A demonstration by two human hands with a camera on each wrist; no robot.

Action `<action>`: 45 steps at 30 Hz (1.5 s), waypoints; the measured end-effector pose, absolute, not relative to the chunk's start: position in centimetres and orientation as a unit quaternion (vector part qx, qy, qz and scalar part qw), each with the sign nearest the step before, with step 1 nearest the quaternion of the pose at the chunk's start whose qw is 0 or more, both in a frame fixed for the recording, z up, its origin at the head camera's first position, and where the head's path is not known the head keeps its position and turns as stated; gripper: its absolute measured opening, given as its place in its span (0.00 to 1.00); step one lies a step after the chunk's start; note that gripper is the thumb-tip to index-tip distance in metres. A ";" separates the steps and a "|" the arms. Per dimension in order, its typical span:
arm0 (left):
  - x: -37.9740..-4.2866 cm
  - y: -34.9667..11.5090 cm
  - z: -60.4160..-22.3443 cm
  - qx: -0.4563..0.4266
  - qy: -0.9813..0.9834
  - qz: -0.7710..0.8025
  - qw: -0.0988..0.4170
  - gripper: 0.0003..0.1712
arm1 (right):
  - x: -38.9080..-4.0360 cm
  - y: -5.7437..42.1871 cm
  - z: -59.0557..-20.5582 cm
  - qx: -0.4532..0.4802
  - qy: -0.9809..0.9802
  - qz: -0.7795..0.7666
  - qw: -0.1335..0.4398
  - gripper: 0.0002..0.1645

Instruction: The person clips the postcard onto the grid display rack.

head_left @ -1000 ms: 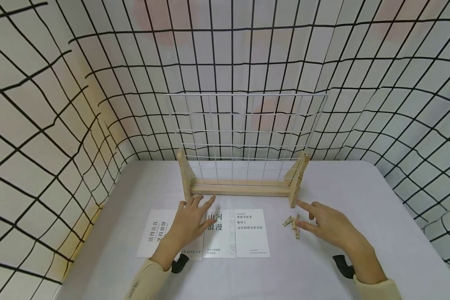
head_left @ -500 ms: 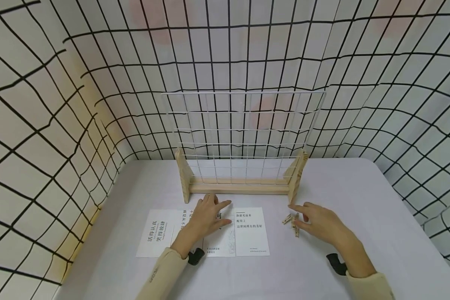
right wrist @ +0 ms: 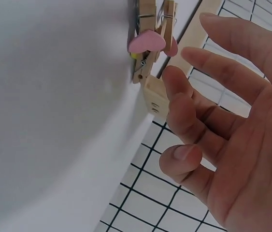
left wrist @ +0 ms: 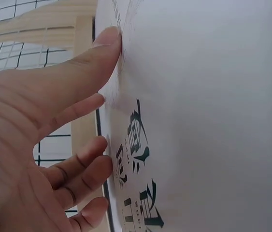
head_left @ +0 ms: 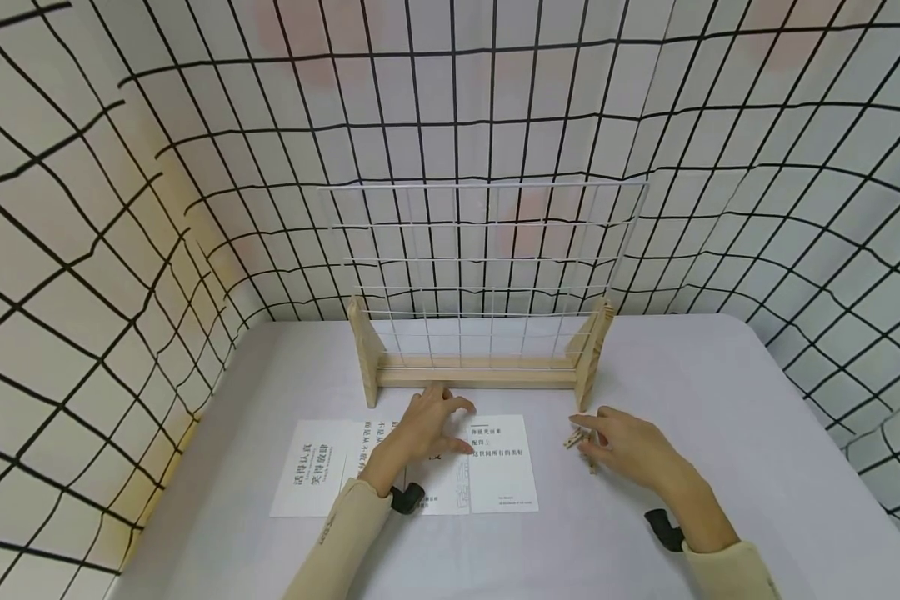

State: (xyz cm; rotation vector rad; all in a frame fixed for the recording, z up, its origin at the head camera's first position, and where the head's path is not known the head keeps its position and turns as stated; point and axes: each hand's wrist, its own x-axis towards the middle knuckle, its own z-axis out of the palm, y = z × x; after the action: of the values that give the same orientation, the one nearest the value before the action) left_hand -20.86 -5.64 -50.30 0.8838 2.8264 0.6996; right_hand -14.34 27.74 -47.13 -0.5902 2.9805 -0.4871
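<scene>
My left hand (head_left: 424, 423) hovers low over the paper cards, fingers spread in a loose curve, holding nothing. Its thumb (left wrist: 107, 37) is at the card surface in the left wrist view; whether it touches cannot be told. Beneath it lies a card with large dark characters (left wrist: 138, 133), partly hidden. To the right is a white card (head_left: 504, 479) with small lines of text. My right hand (head_left: 632, 446), fingers apart and bent, is beside and partly over a small pile of wooden clothespins (head_left: 574, 438). Pink hearts (right wrist: 147, 41) show on the clothespins.
A stand with a wooden base (head_left: 480, 379) and upright white wire grid (head_left: 487, 185) stands behind the cards. More printed cards (head_left: 307, 467) lie at the left. A black-lined grid backdrop (head_left: 450, 92) encloses the white table (head_left: 555, 558).
My left hand has moved right across the cards, from the second card towards the right-hand one. My right hand has shifted slightly left, closer over the clothespins.
</scene>
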 end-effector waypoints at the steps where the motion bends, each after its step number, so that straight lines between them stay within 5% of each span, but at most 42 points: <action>1: -20.9 -5.6 -50.3 0.287 0.927 0.236 0.053 0.34 | -14.4 27.7 -47.2 -0.193 0.968 -0.159 0.030 0.25; 22: -21.7 -5.0 -50.4 0.249 0.920 0.292 0.081 0.32 | -15.0 26.8 -49.0 -0.187 0.969 -0.140 -0.077 0.07; 36: -21.6 -5.1 -51.2 0.211 0.899 0.372 0.099 0.33 | -14.9 26.7 -49.2 -0.166 0.975 -0.142 -0.050 0.07; 45: -21.6 -4.9 -51.3 0.188 0.859 0.455 0.137 0.29 | -15.0 26.5 -49.3 -0.173 0.970 -0.145 -0.085 0.08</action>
State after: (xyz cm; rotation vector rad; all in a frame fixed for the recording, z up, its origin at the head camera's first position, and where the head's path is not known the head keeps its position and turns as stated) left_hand -21.63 -4.86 -51.31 0.5448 2.4865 1.3177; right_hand -14.95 26.50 -49.26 -0.5757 3.2250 -0.4816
